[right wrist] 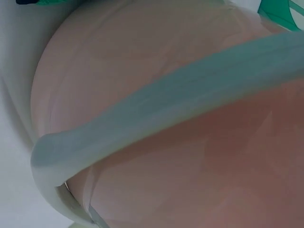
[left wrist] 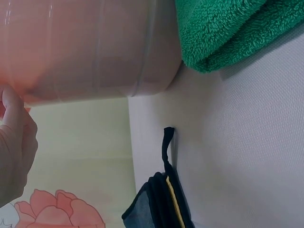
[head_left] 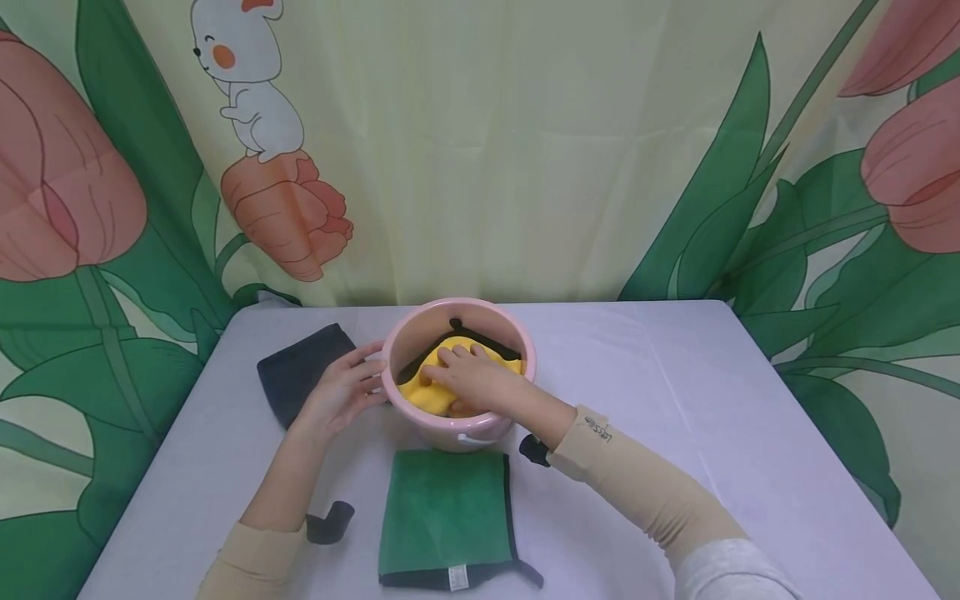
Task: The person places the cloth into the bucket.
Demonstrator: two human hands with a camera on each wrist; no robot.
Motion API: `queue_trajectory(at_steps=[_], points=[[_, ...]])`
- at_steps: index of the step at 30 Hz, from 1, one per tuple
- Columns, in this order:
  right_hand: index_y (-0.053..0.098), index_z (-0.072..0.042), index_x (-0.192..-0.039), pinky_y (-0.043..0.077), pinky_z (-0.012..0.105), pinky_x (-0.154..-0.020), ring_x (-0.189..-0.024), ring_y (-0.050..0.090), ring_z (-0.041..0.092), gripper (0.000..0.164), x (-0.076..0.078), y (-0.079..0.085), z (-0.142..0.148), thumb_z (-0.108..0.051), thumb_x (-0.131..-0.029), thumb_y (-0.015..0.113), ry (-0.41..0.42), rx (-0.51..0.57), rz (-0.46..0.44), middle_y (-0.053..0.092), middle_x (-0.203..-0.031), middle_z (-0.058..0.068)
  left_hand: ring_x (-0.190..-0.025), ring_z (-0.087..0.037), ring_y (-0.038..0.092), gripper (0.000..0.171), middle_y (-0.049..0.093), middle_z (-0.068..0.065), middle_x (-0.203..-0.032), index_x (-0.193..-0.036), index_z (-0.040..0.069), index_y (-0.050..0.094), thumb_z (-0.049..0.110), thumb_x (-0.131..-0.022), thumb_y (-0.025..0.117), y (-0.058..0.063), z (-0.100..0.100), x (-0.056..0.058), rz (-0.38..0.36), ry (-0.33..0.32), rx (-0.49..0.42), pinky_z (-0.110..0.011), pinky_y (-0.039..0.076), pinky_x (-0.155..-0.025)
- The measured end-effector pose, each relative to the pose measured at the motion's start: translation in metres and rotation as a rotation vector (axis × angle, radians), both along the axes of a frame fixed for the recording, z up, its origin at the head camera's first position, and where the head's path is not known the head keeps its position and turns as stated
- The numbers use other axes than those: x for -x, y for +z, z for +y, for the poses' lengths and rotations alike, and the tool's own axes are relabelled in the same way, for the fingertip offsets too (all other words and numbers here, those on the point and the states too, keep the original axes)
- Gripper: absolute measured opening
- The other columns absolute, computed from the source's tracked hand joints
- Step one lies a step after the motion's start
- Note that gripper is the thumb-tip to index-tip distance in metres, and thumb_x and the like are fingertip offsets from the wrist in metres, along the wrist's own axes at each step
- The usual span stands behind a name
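A pink bucket stands near the back of the table, and a yellow cloth with a dark edge lies inside it. My right hand reaches into the bucket and rests on the yellow cloth, fingers spread; some fingertips are hidden. At the bucket's left side my left hand touches the outer wall near the rim with its fingers. The left wrist view shows part of this hand against the bucket. The right wrist view shows only the bucket's wall and its pale handle.
In front of the bucket lies a folded green towel with a dark border, a white tag and a loop. A folded dark cloth lies to the left, partly behind my left hand. A printed curtain hangs behind the table.
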State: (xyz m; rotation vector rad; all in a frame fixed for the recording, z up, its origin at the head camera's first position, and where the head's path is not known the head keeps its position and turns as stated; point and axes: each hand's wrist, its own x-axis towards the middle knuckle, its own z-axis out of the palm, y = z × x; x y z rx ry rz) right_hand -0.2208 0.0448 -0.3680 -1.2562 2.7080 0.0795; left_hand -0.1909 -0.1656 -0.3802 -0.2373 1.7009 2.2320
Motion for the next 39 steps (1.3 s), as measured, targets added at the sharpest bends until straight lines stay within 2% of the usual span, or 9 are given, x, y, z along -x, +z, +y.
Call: queue_trajectory(at_steps=[6, 11, 16, 20, 23, 28, 34, 39], points=[[0.043, -0.029, -0.127, 0.027, 0.048, -0.098, -0.114, 0.038, 0.021, 0.057, 0.000, 0.005, 0.003, -0.035, -0.077, 0.070, -0.008, 0.074, 0.030, 0.047, -0.121, 0.000, -0.090, -0.015, 0.059, 0.052, 0.038, -0.013, -0.128, -0.139, 0.004, 0.029, 0.007, -0.092, 0.050, -0.001, -0.001, 0.000, 0.004, 0.001, -0.037, -0.029, 0.051, -0.077], [0.044, -0.025, -0.129, 0.029, 0.043, -0.097, -0.118, 0.038, 0.020, 0.053, -0.006, 0.016, 0.012, -0.037, -0.082, 0.065, -0.038, 0.195, 0.085, 0.045, -0.125, 0.000, -0.088, -0.014, 0.059, 0.052, 0.040, -0.013, -0.125, -0.139, 0.003, 0.029, 0.008, -0.091, 0.051, -0.001, -0.001, 0.000, 0.012, -0.003, -0.028, -0.028, 0.051, -0.077], [0.045, -0.015, -0.128, 0.029, 0.043, -0.102, -0.123, 0.036, 0.022, 0.050, -0.016, 0.024, 0.028, -0.028, -0.084, 0.064, -0.079, 0.474, 0.138, 0.043, -0.130, 0.007, -0.086, -0.013, 0.059, 0.051, 0.042, -0.011, -0.122, -0.138, 0.003, 0.030, 0.007, -0.092, 0.050, -0.002, 0.000, 0.000, 0.018, -0.005, -0.030, -0.027, 0.051, -0.076], [0.045, -0.011, -0.128, 0.028, 0.046, -0.102, -0.123, 0.036, 0.024, 0.051, -0.028, 0.023, 0.042, -0.025, -0.083, 0.064, -0.108, 0.695, 0.178, 0.041, -0.132, 0.010, -0.086, -0.013, 0.059, 0.051, 0.042, -0.011, -0.121, -0.138, 0.003, 0.029, 0.007, -0.092, 0.050, -0.001, 0.000, -0.001, 0.019, -0.005, -0.036, -0.027, 0.051, -0.076], [0.043, -0.010, -0.129, 0.031, 0.047, -0.098, -0.121, 0.037, 0.023, 0.055, -0.040, 0.018, 0.050, -0.026, -0.081, 0.066, -0.128, 0.775, 0.184, 0.041, -0.131, 0.009, -0.087, -0.013, 0.059, 0.052, 0.042, -0.011, -0.121, -0.138, 0.003, 0.029, 0.008, -0.091, 0.051, -0.001, -0.001, -0.001, 0.017, -0.003, -0.034, -0.027, 0.051, -0.076], [0.040, -0.011, -0.130, 0.033, 0.047, -0.094, -0.120, 0.036, 0.022, 0.061, -0.062, 0.001, 0.058, -0.033, -0.079, 0.065, -0.087, 0.816, 0.200, 0.039, -0.131, 0.009, -0.084, -0.012, 0.059, 0.051, 0.046, -0.009, -0.115, -0.138, 0.003, 0.030, 0.008, -0.091, 0.051, -0.002, -0.002, -0.001, 0.017, -0.002, -0.045, -0.026, 0.051, -0.075], [0.042, -0.011, -0.128, 0.030, 0.047, -0.094, -0.118, 0.036, 0.024, 0.060, -0.086, -0.025, 0.059, -0.049, -0.084, 0.054, 0.013, 0.848, 0.259, 0.037, -0.132, 0.013, -0.083, -0.012, 0.060, 0.052, 0.047, -0.007, -0.113, -0.138, 0.003, 0.030, 0.008, -0.091, 0.052, -0.003, -0.002, -0.001, 0.020, -0.002, -0.051, -0.027, 0.051, -0.075], [0.045, -0.008, -0.125, 0.030, 0.045, -0.092, -0.117, 0.036, 0.026, 0.059, -0.097, -0.039, 0.060, -0.045, -0.081, 0.060, 0.130, 0.893, 0.341, 0.039, -0.128, 0.016, -0.084, -0.012, 0.060, 0.052, 0.046, -0.008, -0.114, -0.138, 0.003, 0.030, 0.008, -0.091, 0.052, -0.002, -0.002, -0.001, 0.023, -0.008, -0.048, -0.027, 0.051, -0.075]])
